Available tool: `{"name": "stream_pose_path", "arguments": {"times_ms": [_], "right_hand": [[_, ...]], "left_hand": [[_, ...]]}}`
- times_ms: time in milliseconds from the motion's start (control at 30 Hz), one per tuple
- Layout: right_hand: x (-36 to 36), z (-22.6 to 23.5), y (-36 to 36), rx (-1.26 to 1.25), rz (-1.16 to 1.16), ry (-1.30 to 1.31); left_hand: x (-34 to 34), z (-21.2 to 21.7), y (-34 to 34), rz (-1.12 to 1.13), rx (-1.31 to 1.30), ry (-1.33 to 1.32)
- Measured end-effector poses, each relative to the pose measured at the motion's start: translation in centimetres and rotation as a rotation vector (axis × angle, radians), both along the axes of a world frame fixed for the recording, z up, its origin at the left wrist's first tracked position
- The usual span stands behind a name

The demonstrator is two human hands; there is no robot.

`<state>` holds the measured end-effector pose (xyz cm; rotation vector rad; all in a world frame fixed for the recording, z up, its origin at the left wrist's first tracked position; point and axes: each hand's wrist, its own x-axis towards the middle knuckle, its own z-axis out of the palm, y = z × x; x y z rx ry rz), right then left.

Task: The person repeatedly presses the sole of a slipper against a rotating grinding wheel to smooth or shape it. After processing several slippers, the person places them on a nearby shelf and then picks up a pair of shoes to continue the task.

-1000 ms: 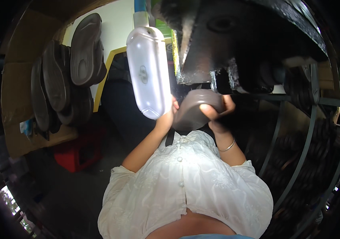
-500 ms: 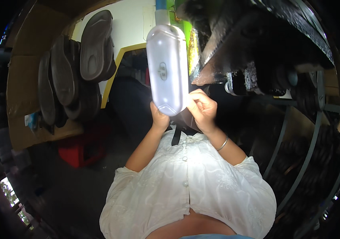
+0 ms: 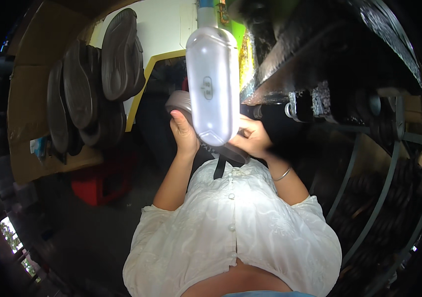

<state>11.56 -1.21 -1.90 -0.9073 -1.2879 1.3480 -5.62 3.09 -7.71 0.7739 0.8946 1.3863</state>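
Brown sole (image 3: 178, 100) gripped in both hands (image 3: 186, 136), cardboard box (image 3: 27, 94) left, dark floor (image 3: 99, 237), rack (image 3: 386, 180) right

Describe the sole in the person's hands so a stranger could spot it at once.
Find the long pale lamp at top centre. Behind its lower part, the left hand and right hand hold a grey-brown sole, one rounded end showing left of the lamp. Unlike the soles by the cardboard on the left, it is held and partly hidden by the lamp.
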Motion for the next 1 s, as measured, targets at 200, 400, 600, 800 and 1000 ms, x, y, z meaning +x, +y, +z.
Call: {"name": "stream_pose_path", "arguments": {"times_ms": [200, 400, 600, 800, 1000], "right_hand": [[-0.9, -0.6, -0.3, 0.298, -0.299, -0.358], [6.1, -5.5, -0.6, -0.170, -0.298, -0.207], [8.4, -1.8, -4.4, -0.305, -0.162, -0.198], [18.3, -1.1, -6.5, 0.071, -0.720, 0.190], [19.5, 5.0, -2.1, 0.165, -1.011, 0.163]], "left_hand": [[-0.3, -1.7, -0.8, 0.115, -0.085, 0.075], [-0.1, 3.7, -0.4, 0.309, -0.183, -0.153], [2.9, 4.1, -2.2, 0.320, -0.074, -0.347], [3.1, 7.7, -2.9, -0.328, 0.284, 0.203], [6.6, 9.9, -1.9, -0.474, 0.205, 0.332]]}}
